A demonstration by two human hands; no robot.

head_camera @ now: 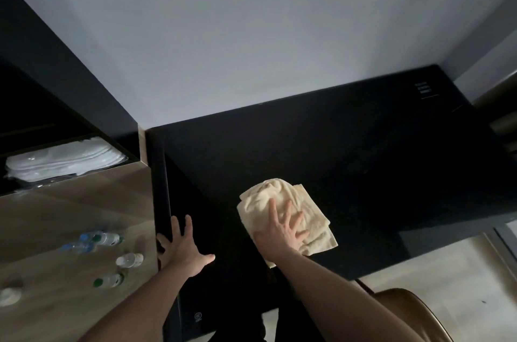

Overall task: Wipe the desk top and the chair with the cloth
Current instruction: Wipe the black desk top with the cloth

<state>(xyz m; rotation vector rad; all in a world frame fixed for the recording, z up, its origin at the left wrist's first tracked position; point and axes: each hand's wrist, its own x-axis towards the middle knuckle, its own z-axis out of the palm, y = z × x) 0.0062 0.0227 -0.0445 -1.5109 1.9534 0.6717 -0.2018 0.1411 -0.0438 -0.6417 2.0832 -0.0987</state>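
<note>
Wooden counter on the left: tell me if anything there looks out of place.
Several water bottles lie on their sides, scattered loosely across the counter instead of standing. Nothing looks spilled. On the desk, the right hand presses the cloth flat.

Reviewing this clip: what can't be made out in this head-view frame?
- Chair: cut off by the bottom edge and the right arm.
- Desk top: too dark to show dust or wiped areas.
- Cloth: partly covered by the right hand.
- Left hand: contact with the desk edge unclear.
- Bottle labels: too small.
</note>
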